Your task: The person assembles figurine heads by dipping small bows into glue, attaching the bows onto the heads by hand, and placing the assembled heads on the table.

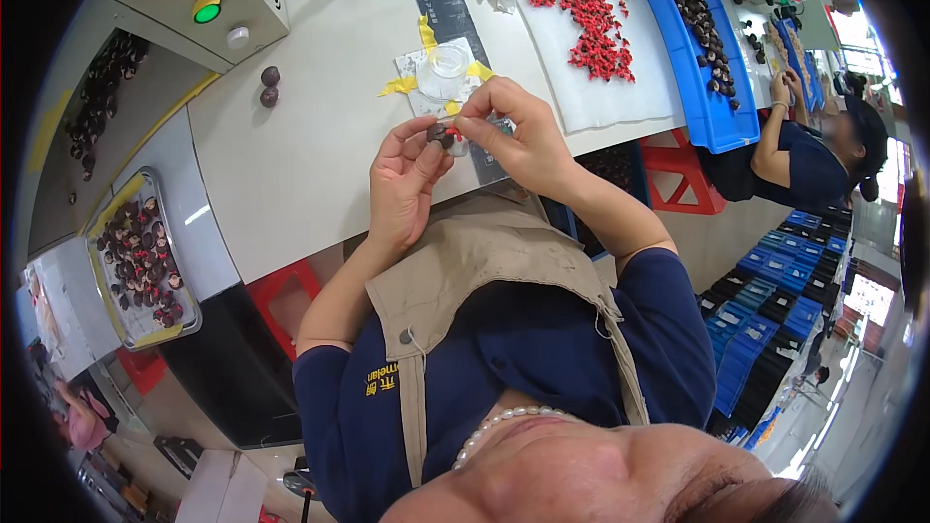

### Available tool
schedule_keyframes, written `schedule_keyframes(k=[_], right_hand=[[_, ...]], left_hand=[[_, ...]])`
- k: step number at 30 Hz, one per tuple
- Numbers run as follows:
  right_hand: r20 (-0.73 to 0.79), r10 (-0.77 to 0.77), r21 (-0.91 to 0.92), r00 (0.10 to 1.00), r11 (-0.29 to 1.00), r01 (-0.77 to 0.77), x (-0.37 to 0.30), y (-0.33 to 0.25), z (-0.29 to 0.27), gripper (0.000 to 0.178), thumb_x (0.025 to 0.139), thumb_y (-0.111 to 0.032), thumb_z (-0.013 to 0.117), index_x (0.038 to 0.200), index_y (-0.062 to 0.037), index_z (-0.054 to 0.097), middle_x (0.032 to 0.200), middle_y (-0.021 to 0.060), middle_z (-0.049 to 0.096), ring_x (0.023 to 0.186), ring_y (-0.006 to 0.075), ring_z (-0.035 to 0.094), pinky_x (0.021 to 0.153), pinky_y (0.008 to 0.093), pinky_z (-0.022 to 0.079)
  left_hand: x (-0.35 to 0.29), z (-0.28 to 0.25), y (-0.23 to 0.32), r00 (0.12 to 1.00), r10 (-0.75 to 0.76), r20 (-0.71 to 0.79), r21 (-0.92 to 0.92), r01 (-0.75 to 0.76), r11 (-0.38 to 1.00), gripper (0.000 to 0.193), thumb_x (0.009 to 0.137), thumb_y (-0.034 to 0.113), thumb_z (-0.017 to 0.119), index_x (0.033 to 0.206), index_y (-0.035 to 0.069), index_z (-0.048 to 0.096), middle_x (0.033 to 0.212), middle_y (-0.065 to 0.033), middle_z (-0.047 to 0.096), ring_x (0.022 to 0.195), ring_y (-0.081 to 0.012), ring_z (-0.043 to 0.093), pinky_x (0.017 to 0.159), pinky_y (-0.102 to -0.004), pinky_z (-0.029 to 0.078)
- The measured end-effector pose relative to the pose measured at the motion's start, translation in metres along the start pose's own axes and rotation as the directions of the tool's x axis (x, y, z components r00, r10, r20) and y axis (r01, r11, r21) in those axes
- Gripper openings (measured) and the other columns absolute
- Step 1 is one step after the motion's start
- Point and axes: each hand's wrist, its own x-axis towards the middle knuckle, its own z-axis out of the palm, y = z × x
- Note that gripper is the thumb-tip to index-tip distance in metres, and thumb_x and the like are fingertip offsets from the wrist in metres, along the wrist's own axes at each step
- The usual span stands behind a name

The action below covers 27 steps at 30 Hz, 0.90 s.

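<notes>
Between the thumb and fingers of my left hand (pixel 405 179) is a small dark brown ball (pixel 439 137), held up over the table's near edge. My right hand (pixel 523 140) pinches at a small red piece (pixel 457 135) against the ball's right side; the fingertips partly hide it. Just beyond my hands, a clear round dish (pixel 447 66) sits on a white square pad with strips of yellow tape (pixel 399 86) at its sides. Two more dark balls (pixel 269 86) lie on the table to the left.
Many red pieces (pixel 586 15) lie on a white cloth (pixel 635 102). Right of it stands a blue tray (pixel 728 131) of dark balls. At left are a control box (pixel 254 15) with lit buttons and a metal tray (pixel 190 315) of dark and red pieces. A co-worker (pixel 809 150) sits far right.
</notes>
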Motion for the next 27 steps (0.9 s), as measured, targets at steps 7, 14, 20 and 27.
schedule_keyframes(k=[7,14,20,27], right_hand=[[-0.015,-0.033,-0.041,0.999,0.999,0.032,0.0,-0.001,0.006,0.008,0.08,-0.004,0.065,0.082,-0.0003,0.058,0.08,0.0093,0.057,0.079,0.0218,0.054,0.067,0.0302,0.044],[-0.016,-0.069,-0.109,0.997,0.992,0.067,-0.002,-0.004,0.009,0.006,0.079,-0.001,0.064,0.082,-0.0001,0.059,0.08,0.0073,0.059,0.075,0.0177,0.055,0.068,0.028,0.043],[0.026,0.087,-0.099,0.996,0.992,-0.084,0.0,-0.017,0.002,0.008,0.08,-0.005,0.066,0.084,-0.0008,0.06,0.08,0.0069,0.06,0.071,0.016,0.055,0.061,0.0281,0.044],[-0.039,-0.181,-0.184,0.983,0.968,0.171,0.001,-0.021,0.004,0.004,0.081,0.002,0.06,0.084,0.0009,0.057,0.079,0.0069,0.058,0.068,0.0157,0.053,0.06,0.0256,0.043]], left_hand=[[-0.003,0.005,-0.001,0.997,0.07,-0.037,0.069,-0.067,0.995,0.033,0.086,0.004,0.062,0.118,0.0,0.052,0.106,-0.0061,0.061,0.09,-0.0105,0.06,0.08,-0.0245,0.051],[-0.005,0.005,0.0,0.995,0.089,-0.038,0.087,-0.085,0.993,0.032,0.085,0.005,0.064,0.116,0.001,0.054,0.104,-0.0062,0.062,0.088,-0.0103,0.06,0.077,-0.0236,0.052],[-0.006,0.004,0.004,0.993,0.112,-0.02,0.144,-0.108,0.984,0.035,0.083,0.007,0.067,0.115,0.0,0.055,0.103,-0.0074,0.063,0.09,-0.0111,0.06,0.071,-0.0234,0.053],[-0.006,0.013,0.01,0.982,0.189,0.018,0.171,-0.19,0.967,0.031,0.082,0.002,0.067,0.112,-0.003,0.058,0.108,-0.0118,0.062,0.092,-0.014,0.061,0.068,-0.0239,0.054]])
